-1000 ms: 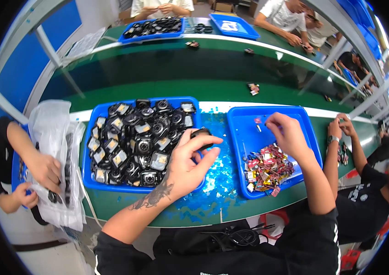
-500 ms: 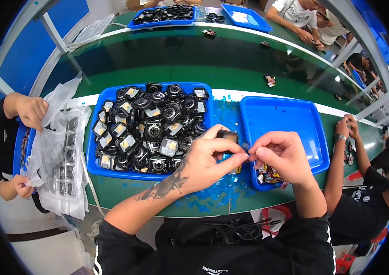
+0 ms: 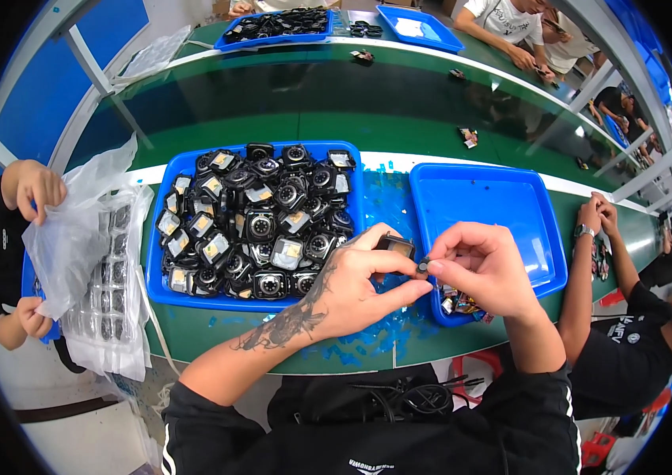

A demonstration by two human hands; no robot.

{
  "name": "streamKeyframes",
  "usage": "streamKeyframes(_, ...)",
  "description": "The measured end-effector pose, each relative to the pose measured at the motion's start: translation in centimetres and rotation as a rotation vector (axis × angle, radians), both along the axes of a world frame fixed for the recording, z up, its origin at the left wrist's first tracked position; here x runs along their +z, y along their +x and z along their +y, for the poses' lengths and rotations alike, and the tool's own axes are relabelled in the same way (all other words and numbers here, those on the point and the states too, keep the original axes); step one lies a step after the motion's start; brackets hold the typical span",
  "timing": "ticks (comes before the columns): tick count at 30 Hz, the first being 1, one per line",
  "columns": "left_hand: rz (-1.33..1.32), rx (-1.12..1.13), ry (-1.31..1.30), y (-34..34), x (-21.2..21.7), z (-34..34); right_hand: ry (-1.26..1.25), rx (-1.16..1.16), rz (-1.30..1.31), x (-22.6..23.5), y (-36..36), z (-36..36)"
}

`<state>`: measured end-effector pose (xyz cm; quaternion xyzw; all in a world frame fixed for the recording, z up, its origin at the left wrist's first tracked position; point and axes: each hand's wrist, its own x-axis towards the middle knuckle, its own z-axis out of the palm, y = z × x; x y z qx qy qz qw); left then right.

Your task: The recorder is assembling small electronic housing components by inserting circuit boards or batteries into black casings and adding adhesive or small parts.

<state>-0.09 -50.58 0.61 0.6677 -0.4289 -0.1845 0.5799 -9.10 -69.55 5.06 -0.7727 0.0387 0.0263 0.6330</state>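
My left hand holds a small dark square watch body over the front edge of the green table. My right hand pinches a tiny dark part against that watch body. Behind my left hand stands a blue tray heaped with several black watch bodies. A second blue tray lies behind my right hand, with small coloured parts in its near corner, partly hidden by my hand.
Blue film scraps litter the table front. A person at the left holds a clear plastic bag over a tray of cells. Another person's arms rest at the right. More trays and people sit across the belt.
My right hand left the right tray's coloured parts and came to the watch body in my left hand. Both hands drew closer to me and now meet over the table front.
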Motion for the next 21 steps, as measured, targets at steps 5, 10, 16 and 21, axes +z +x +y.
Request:
streamKeyframes(5, 0.066, 0.066, -0.083, -0.2, -0.6, -0.2, -0.016, -0.028, -0.02, -0.1, -0.3, 0.0)
streamKeyframes(10, -0.015, 0.05, -0.022, 0.1, -0.4, -0.1, -0.123, -0.003, 0.003, 0.4, -0.3, -0.1)
streamKeyframes(16, -0.043, 0.057, -0.003, 0.4, 0.1, 0.2, -0.169, 0.08, 0.009, 0.6, 0.1, -0.6)
streamKeyframes(21, -0.334, 0.101, -0.194, 0.7, -0.5, 0.0, 0.219, 0.051, 0.177, -0.7, 0.5, -0.3)
